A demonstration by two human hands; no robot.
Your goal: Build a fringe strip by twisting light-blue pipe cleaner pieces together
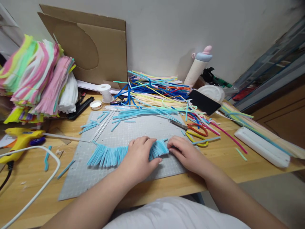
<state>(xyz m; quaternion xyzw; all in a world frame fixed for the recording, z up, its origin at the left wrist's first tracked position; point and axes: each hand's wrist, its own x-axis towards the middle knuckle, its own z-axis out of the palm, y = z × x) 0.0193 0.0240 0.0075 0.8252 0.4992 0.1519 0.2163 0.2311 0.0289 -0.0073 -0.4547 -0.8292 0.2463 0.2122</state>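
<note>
A fringe-like row of short light-blue pipe cleaner pieces [108, 156] runs side by side across the grey cutting mat [100, 181]. My left hand [139, 157] lies over its middle, fingers on the far edge and thumb on the near side, holding it. Part of the row is hidden under that hand. At the row's right end, my right hand [187, 154] pinches an end piece between thumb and fingers; the fingertips partly cover it. Scissors with red and yellow handles [197, 130] rest just beyond my right hand. Loose cut blue pieces [89, 127] lie on the mat's far left.
A yellow glue gun [21, 140] and its white cable lie left. Bundled pipe cleaners [33, 79] are piled behind it, and loose ones [152, 92] at the back. A phone [205, 101], a tilted bottle [197, 65] and a white power strip [262, 146] stand or lie right.
</note>
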